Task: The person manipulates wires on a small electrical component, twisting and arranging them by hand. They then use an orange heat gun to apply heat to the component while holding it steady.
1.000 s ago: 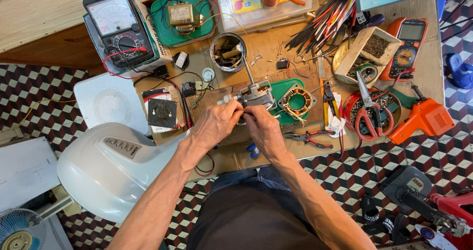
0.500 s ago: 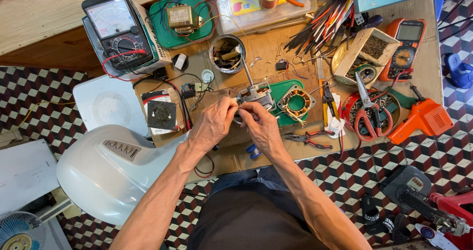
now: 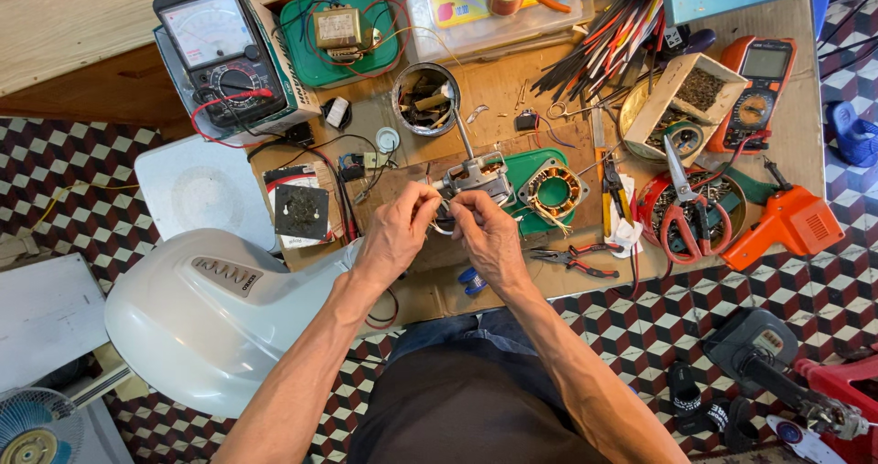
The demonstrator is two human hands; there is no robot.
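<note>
1. Both hands have drawn slightly back toward the body since a second ago.
2. Left hand (image 3: 395,234) is curled, fingertips pinching thin wires.
3. Right hand (image 3: 489,235) is closed, pinching those wires beside the small motor (image 3: 476,176) on the surface (image 3: 512,89).

I see a small grey metal motor assembly (image 3: 476,176) with a thin shaft sticking up and away, sitting on the wooden worktop (image 3: 512,85) just left of a green-backed copper-wound stator. Thin pale wires (image 3: 443,219) trail from its near side, pinched between both hands' fingers.
</note>
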